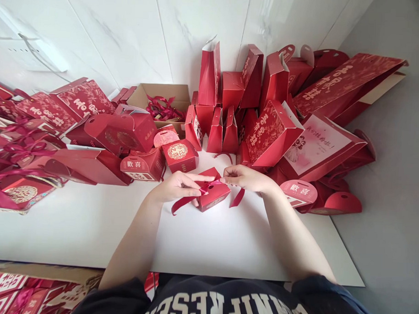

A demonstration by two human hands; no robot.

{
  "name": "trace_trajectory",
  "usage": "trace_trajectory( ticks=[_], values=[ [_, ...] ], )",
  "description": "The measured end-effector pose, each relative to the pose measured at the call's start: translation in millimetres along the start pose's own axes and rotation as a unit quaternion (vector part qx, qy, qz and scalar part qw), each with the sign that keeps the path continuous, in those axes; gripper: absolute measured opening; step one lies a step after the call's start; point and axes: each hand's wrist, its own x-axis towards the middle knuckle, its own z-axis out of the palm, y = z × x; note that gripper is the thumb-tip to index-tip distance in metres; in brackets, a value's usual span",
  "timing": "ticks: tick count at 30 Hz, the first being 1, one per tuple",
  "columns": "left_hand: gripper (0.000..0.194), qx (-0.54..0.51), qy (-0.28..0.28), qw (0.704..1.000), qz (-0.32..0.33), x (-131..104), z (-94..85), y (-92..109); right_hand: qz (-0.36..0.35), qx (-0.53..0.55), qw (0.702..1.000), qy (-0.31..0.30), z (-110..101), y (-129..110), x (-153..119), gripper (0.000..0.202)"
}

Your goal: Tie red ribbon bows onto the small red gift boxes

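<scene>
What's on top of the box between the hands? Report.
A pink-red ribbon lies across the red box. The left hand and ribbon cover part of the top; what's beneath is hidden.

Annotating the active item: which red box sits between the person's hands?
The small red box whose ribbon the left hand and right hand are touching; no other box lies between them.

Left hand (186, 184) hides part of the small red box (221, 192), and the shirt lettering (198, 307) gets chopped (bottom edge, ugh).
</scene>
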Motion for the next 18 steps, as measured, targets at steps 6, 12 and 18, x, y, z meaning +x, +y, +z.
trace_trajectory(
  ticks=[6,12,18],
  values=[
    [0.029,-0.064,0.05,0.995,-0.061,8,7.2,-11,-0.011,0.019,1.0,-0.007,0,0,1,0.035],
    [0.029,0.034,0.111,0.992,-0.047,17,1.4,-5,-0.042,0.084,0.994,-0.053,-5,-1,-2,0.034],
    [0.028,0.052,0.102,0.992,-0.05,24,1.0,1,-0.067,0.137,0.986,-0.061,-5,-2,-5,0.034]
  ],
)
